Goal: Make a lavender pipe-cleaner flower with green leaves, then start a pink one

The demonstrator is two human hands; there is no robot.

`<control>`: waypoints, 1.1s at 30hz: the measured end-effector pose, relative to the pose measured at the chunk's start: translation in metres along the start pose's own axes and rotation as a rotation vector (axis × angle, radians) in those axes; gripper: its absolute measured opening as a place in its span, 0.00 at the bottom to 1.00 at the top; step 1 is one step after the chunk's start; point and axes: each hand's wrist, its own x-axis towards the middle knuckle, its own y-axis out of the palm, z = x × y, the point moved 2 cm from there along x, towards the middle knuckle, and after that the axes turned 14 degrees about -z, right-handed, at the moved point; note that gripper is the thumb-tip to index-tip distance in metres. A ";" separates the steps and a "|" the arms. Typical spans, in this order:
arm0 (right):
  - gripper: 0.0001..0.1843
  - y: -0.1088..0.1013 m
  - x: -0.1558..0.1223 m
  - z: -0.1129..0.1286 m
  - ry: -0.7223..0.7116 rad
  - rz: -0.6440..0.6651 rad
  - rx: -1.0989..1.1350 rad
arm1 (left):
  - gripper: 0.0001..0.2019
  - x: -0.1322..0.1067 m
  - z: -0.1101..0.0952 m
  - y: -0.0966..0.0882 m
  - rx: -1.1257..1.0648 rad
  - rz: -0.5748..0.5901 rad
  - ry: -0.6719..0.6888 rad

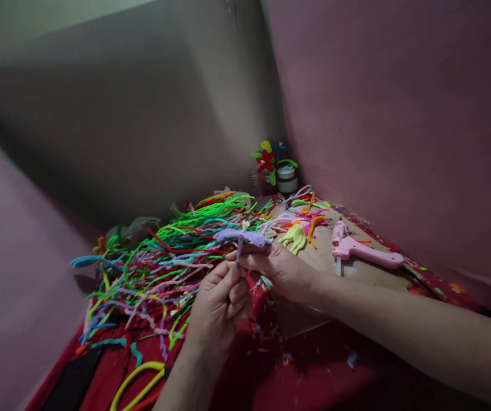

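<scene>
A lavender pipe-cleaner flower (249, 236) is held up in front of me, its petals spread sideways over a short twisted stem. My left hand (222, 297) pinches the lower end of that stem between thumb and fingers. From the right, my right hand (277, 268) grips just below the petals, with thumb and forefinger pressed together. Behind both hands lies a big heap of loose pipe cleaners (160, 268) in green, pink, purple, red and blue. Pale yellow bent petals (294, 238) rest just beyond my right hand.
A pink glue gun (367, 253) lies on a brown board (378, 275) at the right. Yellow-handled scissors or pliers (136, 381) are at the lower left, near a dark flat object (74, 379). A white jar (287, 178) and a red flower (265, 161) stand in the back corner.
</scene>
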 end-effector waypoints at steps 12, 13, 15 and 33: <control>0.05 -0.003 0.001 -0.003 0.034 -0.003 0.102 | 0.09 0.004 0.004 -0.005 0.013 0.103 -0.024; 0.06 -0.004 0.001 -0.003 0.033 -0.016 0.111 | 0.09 0.004 0.003 -0.004 0.037 0.093 -0.008; 0.08 -0.004 0.002 -0.002 0.048 -0.047 0.134 | 0.09 0.004 0.003 -0.005 0.092 0.062 0.026; 0.10 -0.012 0.002 -0.006 0.135 -0.077 0.113 | 0.12 0.006 0.014 -0.006 0.292 -0.016 0.148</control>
